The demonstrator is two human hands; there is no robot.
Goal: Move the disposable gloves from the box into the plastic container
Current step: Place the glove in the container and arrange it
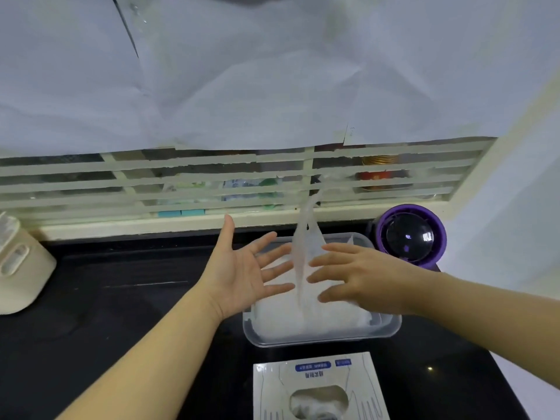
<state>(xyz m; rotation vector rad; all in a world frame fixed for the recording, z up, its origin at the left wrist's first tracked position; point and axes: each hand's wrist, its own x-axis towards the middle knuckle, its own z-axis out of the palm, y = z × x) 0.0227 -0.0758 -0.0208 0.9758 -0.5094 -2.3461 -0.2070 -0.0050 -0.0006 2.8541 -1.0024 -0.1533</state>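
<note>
Head view, filmy gloves [306, 321], clear rectangular container [389, 327]

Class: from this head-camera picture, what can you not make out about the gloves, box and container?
Head view:
- Glove box: cut off by the bottom edge; remaining gloves uncountable.
- Plastic container: floor hidden by heaped gloves.
- Upright glove: translucent, blurred; contact with left hand or right hand unclear.

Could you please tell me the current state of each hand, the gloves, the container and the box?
left hand: open, fingers spread, holding nothing.
right hand: open, fingers spread, over the container.
plastic container: lidless, holding a pile of gloves.
loose glove: sticking up between the hands.
glove box: open on top, remaining gloves visible inside.
</note>
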